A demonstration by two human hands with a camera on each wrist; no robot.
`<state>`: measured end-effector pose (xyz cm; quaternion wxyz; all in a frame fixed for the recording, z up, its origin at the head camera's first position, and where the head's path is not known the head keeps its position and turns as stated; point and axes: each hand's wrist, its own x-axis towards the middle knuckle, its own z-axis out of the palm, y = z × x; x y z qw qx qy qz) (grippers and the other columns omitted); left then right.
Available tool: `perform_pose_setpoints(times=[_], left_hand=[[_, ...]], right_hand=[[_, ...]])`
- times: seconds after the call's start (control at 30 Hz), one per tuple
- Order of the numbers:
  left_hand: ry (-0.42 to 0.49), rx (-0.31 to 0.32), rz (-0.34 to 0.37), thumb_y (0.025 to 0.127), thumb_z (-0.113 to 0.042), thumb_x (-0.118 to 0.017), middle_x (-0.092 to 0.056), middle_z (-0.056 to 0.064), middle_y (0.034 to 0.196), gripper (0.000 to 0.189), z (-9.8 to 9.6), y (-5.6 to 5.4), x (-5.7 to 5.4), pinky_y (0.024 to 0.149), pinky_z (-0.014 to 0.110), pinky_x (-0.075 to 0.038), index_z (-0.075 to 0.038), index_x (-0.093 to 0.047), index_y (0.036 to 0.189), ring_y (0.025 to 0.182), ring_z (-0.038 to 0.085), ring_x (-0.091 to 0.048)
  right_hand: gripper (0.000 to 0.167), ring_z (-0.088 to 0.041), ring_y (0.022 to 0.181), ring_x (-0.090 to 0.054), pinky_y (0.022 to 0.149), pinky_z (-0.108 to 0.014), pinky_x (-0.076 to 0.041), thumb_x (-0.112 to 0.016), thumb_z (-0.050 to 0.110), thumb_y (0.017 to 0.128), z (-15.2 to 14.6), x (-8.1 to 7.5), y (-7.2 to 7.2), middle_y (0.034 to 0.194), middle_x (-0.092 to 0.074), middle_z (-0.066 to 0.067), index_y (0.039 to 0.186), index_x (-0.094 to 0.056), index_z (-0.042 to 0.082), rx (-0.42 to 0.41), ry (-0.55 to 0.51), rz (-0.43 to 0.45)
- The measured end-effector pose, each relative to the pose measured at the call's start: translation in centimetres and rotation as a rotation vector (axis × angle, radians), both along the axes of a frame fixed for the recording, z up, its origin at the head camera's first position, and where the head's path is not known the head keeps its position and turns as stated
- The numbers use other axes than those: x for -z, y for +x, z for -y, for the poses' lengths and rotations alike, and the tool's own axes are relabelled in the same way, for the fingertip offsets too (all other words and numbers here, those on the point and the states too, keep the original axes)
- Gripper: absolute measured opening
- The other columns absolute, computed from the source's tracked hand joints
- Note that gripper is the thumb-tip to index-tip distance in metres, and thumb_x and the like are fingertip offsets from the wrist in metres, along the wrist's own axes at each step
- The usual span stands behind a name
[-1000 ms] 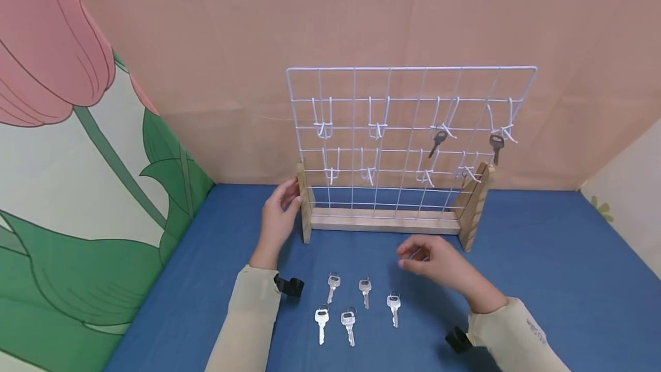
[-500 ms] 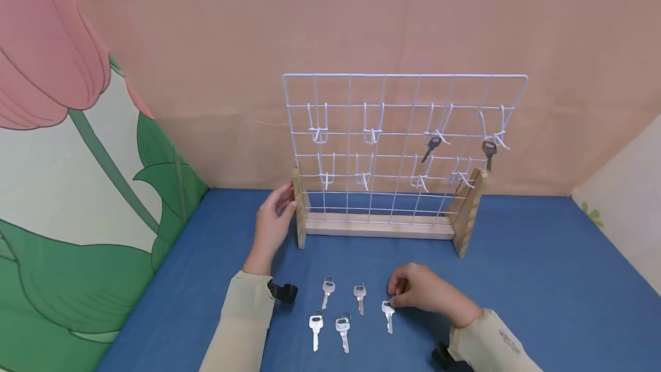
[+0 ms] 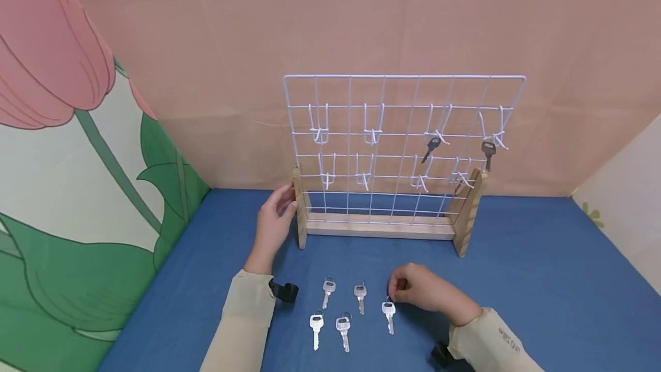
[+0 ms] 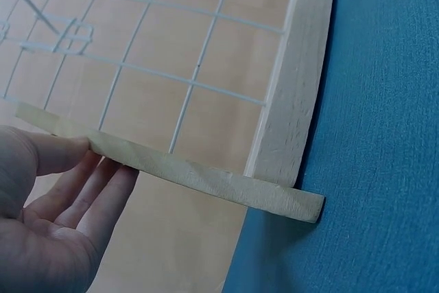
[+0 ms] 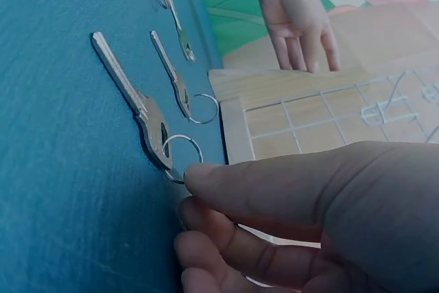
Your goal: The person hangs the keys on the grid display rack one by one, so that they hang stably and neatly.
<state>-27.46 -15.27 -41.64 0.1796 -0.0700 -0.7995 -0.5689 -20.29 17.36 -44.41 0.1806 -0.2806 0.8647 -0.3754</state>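
Along the rack's (image 3: 379, 231) upper hooks (image 3: 372, 136) I count two keys (image 3: 488, 148) hung; five keys (image 3: 317, 322) remain down on the desk (image 3: 547, 280). My right hand (image 3: 420, 287) pinches the ring (image 5: 182, 136) on the rightmost key (image 3: 389, 309); my left hand (image 3: 272, 224) grips the wooden side (image 4: 219, 184) of the rack.

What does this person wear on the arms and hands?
The left sleeve and right sleeve are pale beige; the right has a small dark marking. A black device shows at each wrist. The left hand and right hand are bare.
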Motion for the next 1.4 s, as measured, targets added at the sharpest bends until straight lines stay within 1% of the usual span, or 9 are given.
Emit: perform_pose_setpoints(times=[0.13,0.23,0.37,0.47,0.63,0.87,1.07,1.2,1.4], left_hand=[[0.002,-0.001,-0.005,0.1,0.0,-0.061,-0.061,0.02,0.137,0.046,-0.1,-0.2,0.0,0.099,0.048,-0.054,-0.005,-0.053,0.145,0.124,0.035,-0.061],[-0.002,-0.001,0.002,0.099,0.001,-0.061,-0.062,0.02,0.136,0.046,-0.4,-0.2,0.4,0.098,0.047,-0.055,-0.004,-0.054,0.145,0.123,0.035,-0.061],[-0.001,0.018,0.004,0.099,0.002,-0.062,-0.062,0.02,0.135,0.046,-0.8,-0.2,0.9,0.097,0.046,-0.055,-0.003,-0.054,0.144,0.122,0.036,-0.062],[0.016,0.037,-0.016,0.098,0.002,-0.062,-0.063,0.02,0.134,0.046,-1.1,-0.5,1.2,0.096,0.046,-0.056,-0.003,-0.055,0.143,0.121,0.036,-0.063],[0.031,0.039,-0.03,0.098,0.004,-0.062,-0.064,0.021,0.132,0.046,-1.6,-0.7,1.3,0.095,0.048,-0.056,-0.002,-0.055,0.143,0.12,0.037,-0.063],[0.023,0.032,-0.015,0.098,0.003,-0.062,-0.063,0.021,0.133,0.046,-1.5,-0.6,1.2,0.101,0.048,-0.053,-0.002,-0.054,0.144,0.121,0.036,-0.063],[0.002,-0.005,-0.032,0.099,0.001,-0.062,-0.063,0.019,0.134,0.046,-0.2,-0.5,0.6,0.103,0.049,-0.051,-0.004,-0.055,0.143,0.121,0.035,-0.062],[-0.006,-0.005,-0.035,0.098,0.001,-0.063,-0.063,0.019,0.134,0.046,0.3,-0.2,0.5,0.101,0.049,-0.052,-0.004,-0.055,0.143,0.121,0.035,-0.063],[0.012,0.002,-0.041,0.097,0.002,-0.064,-0.064,0.019,0.133,0.047,0.3,-0.1,0.5,0.097,0.049,-0.055,-0.004,-0.056,0.143,0.119,0.035,-0.064]], right_hand=[[0.014,-0.004,0.064,-0.051,0.057,-0.023,-0.045,-0.068,0.002,0.093,-0.1,0.1,-0.3,0.074,-0.06,0.008,0.082,-0.068,0.01,-0.001,0.016,-0.015],[0.013,-0.004,0.069,-0.052,0.06,-0.024,-0.047,-0.066,0.006,0.097,-0.4,0.1,-0.2,0.079,-0.06,0.008,0.086,-0.066,0.012,0.006,0.0,-0.069],[0.008,-0.003,0.079,-0.057,0.066,-0.026,-0.052,-0.064,0.01,0.1,-0.9,-0.2,0.3,0.089,-0.064,0.008,0.094,-0.064,0.016,0.048,-0.071,-0.201],[0.006,-0.004,0.079,-0.059,0.065,-0.027,-0.054,-0.064,0.011,0.1,-1.1,-0.7,0.7,0.09,-0.065,0.006,0.098,-0.063,0.016,0.152,-0.144,-0.302],[0.007,-0.008,0.074,-0.058,0.062,-0.026,-0.053,-0.064,0.007,0.099,-1.4,-2.2,0.8,0.087,-0.063,0.004,0.1,-0.063,0.013,0.318,-0.27,-0.395],[0.007,-0.01,0.078,-0.059,0.067,-0.022,-0.055,-0.066,0.001,0.097,-1.2,-5.9,-0.4,0.091,-0.064,0.001,0.101,-0.066,0.007,0.382,-0.333,-0.524],[0.006,-0.013,0.079,-0.061,0.069,-0.015,-0.052,-0.067,0.007,0.098,-0.5,-8.0,-1.8,0.089,-0.067,-0.006,0.103,-0.068,0.003,0.5,-0.416,-0.537],[0.006,-0.01,0.079,-0.062,0.072,-0.013,-0.052,-0.067,0.004,0.097,-0.7,-8.2,-1.9,0.09,-0.066,-0.009,0.102,-0.068,0.0,0.561,-0.479,-0.538],[0.006,-0.005,0.078,-0.062,0.072,-0.01,-0.052,-0.066,0.002,0.097,-1.5,-8.3,-1.7,0.091,-0.065,-0.008,0.099,-0.066,-0.004,0.624,-0.477,-0.607]])
